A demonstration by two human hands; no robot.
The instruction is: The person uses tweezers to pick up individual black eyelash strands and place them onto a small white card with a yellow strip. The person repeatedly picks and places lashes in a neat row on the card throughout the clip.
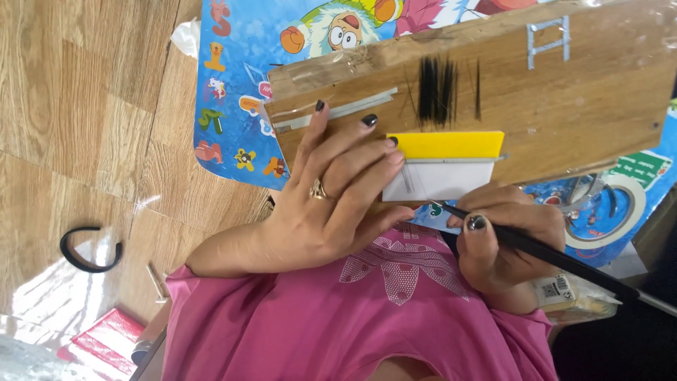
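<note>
One head camera, looking steeply down and close in.

You see from your own head, facing down over your pink shirt (352, 317) to the wooden board (564, 120) held near the lens; the board fills the upper frame, with the wood floor (84, 106) farther below at left. No second view shares this scene.

Sunlit wooden floor (84, 106), colourful cartoon mat (233, 92)

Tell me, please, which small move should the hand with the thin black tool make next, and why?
Probably bring the tool's tip a little further onto the white strip. The right hand holds the thin black tool with its tip at the strip's lower edge, while the left hand presses on the wooden board, fingers beside the yellow strip. Black fibres lie above.
</note>
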